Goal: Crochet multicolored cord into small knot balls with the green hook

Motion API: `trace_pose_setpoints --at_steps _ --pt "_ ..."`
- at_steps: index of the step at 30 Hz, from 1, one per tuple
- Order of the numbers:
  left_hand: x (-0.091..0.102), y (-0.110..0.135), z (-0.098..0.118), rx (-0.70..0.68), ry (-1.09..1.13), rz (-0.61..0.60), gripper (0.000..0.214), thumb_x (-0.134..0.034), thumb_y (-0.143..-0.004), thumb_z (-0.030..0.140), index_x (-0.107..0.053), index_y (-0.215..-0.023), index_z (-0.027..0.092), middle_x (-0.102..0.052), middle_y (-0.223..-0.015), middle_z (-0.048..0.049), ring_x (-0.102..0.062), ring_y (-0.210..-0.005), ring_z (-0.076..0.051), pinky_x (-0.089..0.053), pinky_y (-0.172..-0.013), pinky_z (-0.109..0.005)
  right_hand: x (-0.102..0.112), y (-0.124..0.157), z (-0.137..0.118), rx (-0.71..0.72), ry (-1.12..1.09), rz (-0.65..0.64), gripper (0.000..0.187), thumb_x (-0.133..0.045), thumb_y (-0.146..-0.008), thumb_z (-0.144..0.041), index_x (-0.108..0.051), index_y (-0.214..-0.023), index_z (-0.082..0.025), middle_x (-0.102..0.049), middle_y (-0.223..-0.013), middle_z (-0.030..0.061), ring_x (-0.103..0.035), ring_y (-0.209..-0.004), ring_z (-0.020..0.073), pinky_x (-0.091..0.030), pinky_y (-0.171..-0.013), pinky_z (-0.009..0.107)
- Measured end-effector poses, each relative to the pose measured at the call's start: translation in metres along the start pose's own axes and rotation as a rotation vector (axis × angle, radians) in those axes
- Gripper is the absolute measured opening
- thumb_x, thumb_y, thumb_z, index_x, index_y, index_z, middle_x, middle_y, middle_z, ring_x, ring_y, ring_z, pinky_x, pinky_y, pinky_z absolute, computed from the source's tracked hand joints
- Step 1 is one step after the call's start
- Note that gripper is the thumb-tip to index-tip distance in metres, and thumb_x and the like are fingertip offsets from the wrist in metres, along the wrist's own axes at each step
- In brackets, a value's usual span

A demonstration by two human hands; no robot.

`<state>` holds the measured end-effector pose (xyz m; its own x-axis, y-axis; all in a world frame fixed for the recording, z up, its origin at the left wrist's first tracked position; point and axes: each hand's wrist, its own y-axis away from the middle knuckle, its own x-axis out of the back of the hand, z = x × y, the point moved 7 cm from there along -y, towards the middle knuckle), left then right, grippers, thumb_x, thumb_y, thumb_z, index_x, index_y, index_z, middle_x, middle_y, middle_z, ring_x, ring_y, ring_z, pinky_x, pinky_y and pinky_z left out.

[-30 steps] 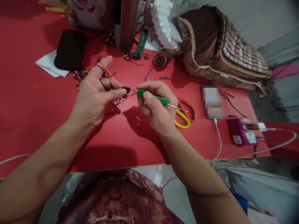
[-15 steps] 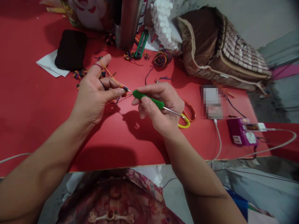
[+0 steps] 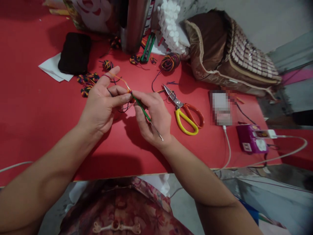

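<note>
Between thumb and fingers, my left hand (image 3: 101, 96) pinches a small multicoloured crochet piece (image 3: 129, 92), mostly hidden by the fingertips. Orange yarn (image 3: 121, 77) runs from the raised left index finger down to the piece. My right hand (image 3: 156, 114) is closed around a green-handled crochet hook (image 3: 143, 108); its tip is up at the yarn and its metal rear end sticks out by the wrist. Scissors (image 3: 179, 103) with one yellow and one red handle lie right of that hand. Behind them rests a ball of dark multicoloured yarn (image 3: 170, 62).
Several small crocheted pieces (image 3: 88, 78) lie beyond my left hand, near a dark pouch (image 3: 74, 53) on white paper. A green box cutter (image 3: 148, 47) lies by a metal flask (image 3: 134, 26). At right are a plugged-in device (image 3: 222, 107), a purple box (image 3: 251, 138) and a brown cushion (image 3: 232, 52).
My right hand has moved left and turned, bringing the crochet hook up against the piece and uncovering the scissors. The left index finger has dropped slightly and shifted right.
</note>
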<state>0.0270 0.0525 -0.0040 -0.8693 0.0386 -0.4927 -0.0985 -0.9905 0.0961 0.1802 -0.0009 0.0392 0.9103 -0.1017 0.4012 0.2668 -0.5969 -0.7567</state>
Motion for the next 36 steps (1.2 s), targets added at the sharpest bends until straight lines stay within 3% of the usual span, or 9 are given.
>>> trace_pose_setpoints --at_steps 3,8,13,20,24,29,36 --pt "-0.001 -0.001 0.003 0.053 0.008 -0.034 0.077 -0.109 -0.057 0.015 -0.07 -0.122 0.031 -0.072 -0.07 0.011 -0.068 -0.064 -0.014 -0.051 -0.059 -0.031 0.002 -0.002 0.001 -0.015 -0.039 0.006 0.04 -0.06 -0.113 -0.023 -0.071 -0.151 -0.033 -0.085 -0.114 0.006 -0.081 -0.108 0.0243 -0.069 -0.098 0.04" --pt "0.002 -0.003 0.009 0.09 -0.066 -0.065 0.101 -0.113 -0.059 0.018 -0.066 -0.148 0.032 -0.074 -0.074 0.0101 -0.078 -0.075 -0.019 -0.057 -0.06 -0.03 0.006 -0.003 0.011 -0.056 -0.169 0.034 0.035 -0.063 -0.114 -0.032 -0.078 -0.146 -0.034 -0.083 -0.104 0.003 -0.077 -0.079 0.0182 -0.07 -0.093 0.042" --pt "0.007 -0.006 0.011 0.037 -0.088 -0.095 0.113 -0.115 -0.063 0.022 -0.059 -0.159 0.038 -0.076 -0.077 0.0089 -0.082 -0.079 -0.022 -0.06 -0.059 -0.029 0.008 -0.003 0.017 -0.177 -0.262 0.065 0.032 -0.065 -0.114 -0.035 -0.082 -0.141 -0.038 -0.082 -0.106 0.0044 -0.079 -0.087 0.0207 -0.07 -0.092 0.044" --pt "0.012 -0.008 0.009 0.03 -0.077 -0.121 0.116 -0.116 -0.066 0.028 -0.054 -0.164 0.037 -0.08 -0.086 0.0062 -0.085 -0.089 -0.025 -0.062 -0.061 -0.03 0.008 -0.001 0.025 -0.272 -0.363 0.061 0.03 -0.067 -0.114 -0.04 -0.085 -0.137 -0.04 -0.079 -0.097 0.0023 -0.075 -0.079 0.0185 -0.07 -0.084 0.042" --pt "0.013 -0.008 0.012 0.024 -0.104 -0.084 0.116 -0.115 -0.064 0.025 -0.055 -0.162 0.037 -0.079 -0.082 0.0058 -0.086 -0.097 -0.031 -0.064 -0.065 -0.034 0.011 -0.003 0.026 -0.232 -0.356 0.079 0.03 -0.067 -0.114 -0.041 -0.085 -0.137 -0.041 -0.081 -0.1 0.002 -0.075 -0.075 0.0166 -0.069 -0.077 0.038" --pt "0.01 -0.006 0.017 -0.002 -0.168 -0.088 0.122 -0.115 -0.064 0.032 -0.05 -0.167 0.037 -0.078 -0.082 0.0048 -0.085 -0.113 -0.036 -0.067 -0.073 -0.039 0.016 -0.008 0.019 -0.16 -0.28 0.085 0.029 -0.068 -0.113 -0.033 -0.086 -0.136 -0.035 -0.081 -0.092 0.0016 -0.078 -0.085 0.0191 -0.068 -0.082 0.04" --pt "0.012 -0.004 0.02 0.005 -0.192 -0.046 0.109 -0.115 -0.064 0.032 -0.061 -0.159 0.035 -0.079 -0.082 0.004 -0.085 -0.105 -0.035 -0.065 -0.073 -0.039 0.018 -0.005 0.021 -0.189 -0.301 0.08 0.03 -0.067 -0.114 -0.035 -0.084 -0.139 -0.037 -0.083 -0.098 0.0014 -0.08 -0.093 0.0213 -0.068 -0.091 0.044"
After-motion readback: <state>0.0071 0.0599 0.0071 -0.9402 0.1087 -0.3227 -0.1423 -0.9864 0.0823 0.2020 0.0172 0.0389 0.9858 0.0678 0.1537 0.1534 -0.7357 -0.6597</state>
